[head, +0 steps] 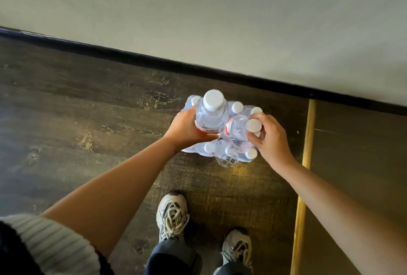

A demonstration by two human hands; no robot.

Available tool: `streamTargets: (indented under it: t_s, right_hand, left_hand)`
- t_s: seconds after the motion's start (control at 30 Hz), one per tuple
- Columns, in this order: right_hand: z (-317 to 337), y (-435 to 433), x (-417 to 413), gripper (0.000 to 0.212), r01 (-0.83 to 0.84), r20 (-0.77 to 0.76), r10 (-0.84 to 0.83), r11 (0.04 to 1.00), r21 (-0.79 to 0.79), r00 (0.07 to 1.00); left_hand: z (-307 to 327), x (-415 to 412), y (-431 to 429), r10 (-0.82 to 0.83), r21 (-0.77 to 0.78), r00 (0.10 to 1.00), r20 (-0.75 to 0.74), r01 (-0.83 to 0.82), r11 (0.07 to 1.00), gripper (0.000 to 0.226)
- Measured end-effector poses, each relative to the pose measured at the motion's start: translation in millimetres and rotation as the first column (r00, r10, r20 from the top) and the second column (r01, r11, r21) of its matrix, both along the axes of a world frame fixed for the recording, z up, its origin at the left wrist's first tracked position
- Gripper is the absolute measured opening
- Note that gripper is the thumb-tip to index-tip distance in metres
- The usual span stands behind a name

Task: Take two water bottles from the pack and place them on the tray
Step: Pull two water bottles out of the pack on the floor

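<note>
Two bottles are in hand above the pack (222, 142) on the floor: my right grip (272, 140) pinches the tilted bottle (239, 127) at its neck, my left grip (187, 126) wraps the upright bottle (211, 111). I should lift both straight, clear of the torn wrap. No tray in view.

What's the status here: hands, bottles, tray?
Left hand gripping a raised bottle. Right hand closed on a second bottle, tilted over the pack. No tray in view. Nothing blocking.
</note>
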State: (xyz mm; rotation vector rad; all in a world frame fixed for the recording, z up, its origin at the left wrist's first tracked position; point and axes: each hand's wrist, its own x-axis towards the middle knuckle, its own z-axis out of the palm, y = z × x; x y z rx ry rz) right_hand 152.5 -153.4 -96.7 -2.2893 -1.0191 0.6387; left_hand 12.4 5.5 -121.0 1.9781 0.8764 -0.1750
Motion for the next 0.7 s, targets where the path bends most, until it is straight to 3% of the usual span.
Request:
streamTargets:
  t_s: [0.3, 0.5, 0.7]
  right_hand:
    - [94.9, -20.5, 29.4, 0.032, 0.008, 0.093, -0.025, 0.985, 0.173, 0.995]
    - [84.1, -27.0, 32.6, 0.027, 0.041, 0.097, -0.058, 0.985, 0.17, 0.994]
    - [62.4, -28.1, 21.6, 0.036, 0.067, 0.096, -0.084, 0.984, 0.164, 0.992]
  left_hand:
    - [30.9, -18.3, 20.5, 0.087, 0.02, 0.996, -0.029, -0.087, 0.996, 0.064]
    - [16.5, -30.4, 19.5, 0.146, 0.016, 0.989, -0.038, -0.145, 0.989, 0.069]
    - [13.4, -34.6, 9.8, 0.209, -0.018, 0.978, 0.015, -0.209, 0.978, 0.073]
